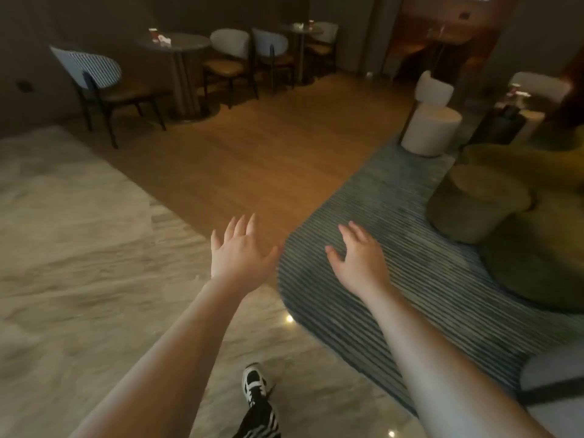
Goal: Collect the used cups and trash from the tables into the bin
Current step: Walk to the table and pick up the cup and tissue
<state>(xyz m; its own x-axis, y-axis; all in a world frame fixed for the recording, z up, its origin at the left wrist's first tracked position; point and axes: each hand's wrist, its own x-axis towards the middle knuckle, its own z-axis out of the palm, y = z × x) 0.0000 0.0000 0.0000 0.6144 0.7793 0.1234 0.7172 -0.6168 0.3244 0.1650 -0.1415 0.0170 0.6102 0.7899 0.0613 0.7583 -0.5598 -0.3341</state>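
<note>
Far table (pixel 175 42): small trash (pixel 159 37) is seen, likely light and soft; best pinched at the top.
Left hand (pixel 238 251), right hand (pixel 358 256): held apart, fingers spread, nothing carried.

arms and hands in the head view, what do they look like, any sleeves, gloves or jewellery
Both forearms are bare as far as the frame shows: no sleeves, gloves, watch or bracelets. The left hand and the right hand carry no rings that can be made out on the fingers, though motion blur softens the detail. Fingernails look fairly long on the left hand.
</note>
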